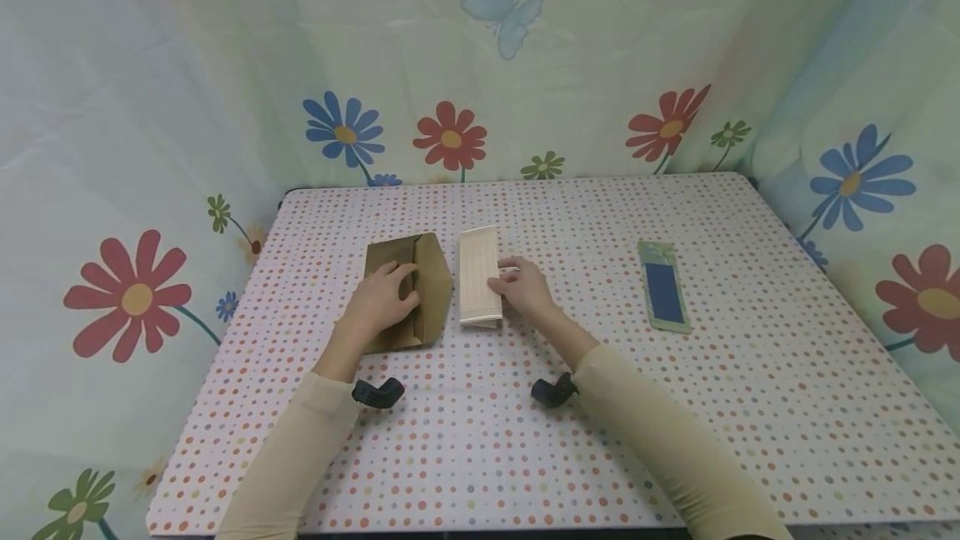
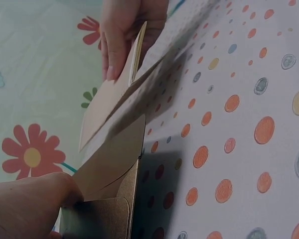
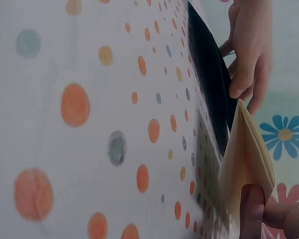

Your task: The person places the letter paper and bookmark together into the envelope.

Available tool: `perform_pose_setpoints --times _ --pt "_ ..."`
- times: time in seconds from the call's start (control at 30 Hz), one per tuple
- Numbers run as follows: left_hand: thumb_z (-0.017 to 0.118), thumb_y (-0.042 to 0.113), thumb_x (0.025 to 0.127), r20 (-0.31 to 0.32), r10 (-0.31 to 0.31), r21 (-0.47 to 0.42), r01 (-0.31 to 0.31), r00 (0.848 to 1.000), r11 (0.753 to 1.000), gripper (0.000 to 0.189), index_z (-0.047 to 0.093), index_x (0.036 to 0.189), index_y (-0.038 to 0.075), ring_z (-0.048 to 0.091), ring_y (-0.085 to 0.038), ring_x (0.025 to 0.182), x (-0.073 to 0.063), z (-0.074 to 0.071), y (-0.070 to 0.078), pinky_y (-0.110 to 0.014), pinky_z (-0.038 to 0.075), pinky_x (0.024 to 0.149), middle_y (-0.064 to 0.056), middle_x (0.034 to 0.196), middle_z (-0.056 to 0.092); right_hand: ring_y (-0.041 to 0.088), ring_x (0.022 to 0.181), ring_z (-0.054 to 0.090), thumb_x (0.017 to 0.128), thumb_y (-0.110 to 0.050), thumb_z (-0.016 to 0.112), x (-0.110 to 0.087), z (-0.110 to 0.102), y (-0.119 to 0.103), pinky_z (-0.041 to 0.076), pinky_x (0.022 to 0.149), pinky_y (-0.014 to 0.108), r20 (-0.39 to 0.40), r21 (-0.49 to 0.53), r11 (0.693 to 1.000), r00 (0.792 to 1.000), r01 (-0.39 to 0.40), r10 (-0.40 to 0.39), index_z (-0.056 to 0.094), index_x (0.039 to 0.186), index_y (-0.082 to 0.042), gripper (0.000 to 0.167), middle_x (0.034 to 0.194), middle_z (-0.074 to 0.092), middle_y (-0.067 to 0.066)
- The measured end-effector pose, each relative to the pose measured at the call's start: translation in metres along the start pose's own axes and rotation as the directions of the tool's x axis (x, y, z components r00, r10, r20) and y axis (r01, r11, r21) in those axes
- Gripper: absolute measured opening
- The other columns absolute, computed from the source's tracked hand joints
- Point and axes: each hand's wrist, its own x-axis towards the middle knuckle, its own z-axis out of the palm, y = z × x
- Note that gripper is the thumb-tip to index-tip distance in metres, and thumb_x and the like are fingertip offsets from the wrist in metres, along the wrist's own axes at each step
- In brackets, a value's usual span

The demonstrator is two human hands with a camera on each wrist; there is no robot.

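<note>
A brown envelope (image 1: 432, 294) lies on the table with its flap unfolded to the right. My left hand (image 1: 377, 297) holds it near the pocket's edge, thumb and fingers bent there. In the left wrist view the mouth of the envelope (image 2: 109, 164) gapes beside my thumb. Just to the right, my right hand (image 1: 527, 287) pinches a folded sheet of cream lined paper (image 1: 478, 272) by its right edge. The right wrist view shows the layered folds of this paper (image 3: 249, 154) tilted up from the table, my thumb on one side.
Farther right lies a narrow green-edged card (image 1: 665, 290) with a dark blue panel. A dotted cloth (image 1: 480, 457) covers the table. Flower-printed curtains (image 1: 570, 90) hang behind and at both sides. Black wrist cameras (image 1: 553, 391) sit under the forearms.
</note>
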Motion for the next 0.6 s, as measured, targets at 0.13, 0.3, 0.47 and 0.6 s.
perform_pose_setpoints --times 0.13,0.3,0.47,0.6 --pt "0.051 0.033 0.092 0.005 -0.007 0.001 0.007 1.000 1.000 0.051 0.046 0.141 0.021 0.044 -0.043 0.129 0.000 0.000 0.000 -0.057 0.039 0.104 -0.019 0.148 0.038 0.024 0.096 0.065 0.089 -0.024 0.064 0.002 0.005 0.000 0.057 0.075 0.027 0.003 -0.006 1.000 1.000 0.006 -0.006 0.047 0.136 -0.011 0.051 0.119 0.061 0.013" --pt "0.051 0.034 0.092 0.005 -0.006 -0.003 0.006 1.000 1.000 0.051 0.046 0.141 0.020 0.043 -0.043 0.130 0.000 0.000 0.000 -0.057 0.039 0.104 -0.019 0.148 0.039 0.022 0.093 0.066 0.089 -0.022 0.065 0.003 0.011 0.000 0.057 0.073 0.025 0.018 0.037 0.999 1.000 0.005 -0.006 0.047 0.135 -0.012 0.050 0.117 0.062 0.013" --pt "0.050 0.034 0.092 0.001 -0.004 -0.011 0.004 1.000 1.000 0.051 0.046 0.141 0.021 0.043 -0.043 0.130 0.001 0.000 -0.001 -0.057 0.039 0.104 -0.019 0.148 0.039 0.021 0.090 0.066 0.089 -0.023 0.065 0.002 0.015 -0.004 0.057 0.071 0.025 0.011 0.040 0.999 1.000 0.009 -0.010 0.048 0.134 -0.012 0.049 0.115 0.062 0.012" --pt "0.050 0.034 0.091 -0.004 -0.001 -0.009 0.001 1.000 1.000 0.051 0.046 0.141 0.021 0.044 -0.043 0.130 0.001 0.000 -0.002 -0.057 0.040 0.103 -0.019 0.147 0.039 0.021 0.088 0.066 0.089 -0.023 0.065 0.001 0.018 -0.007 0.057 0.070 0.025 0.011 0.048 0.999 1.000 0.009 -0.009 0.048 0.134 -0.012 0.049 0.114 0.062 0.012"
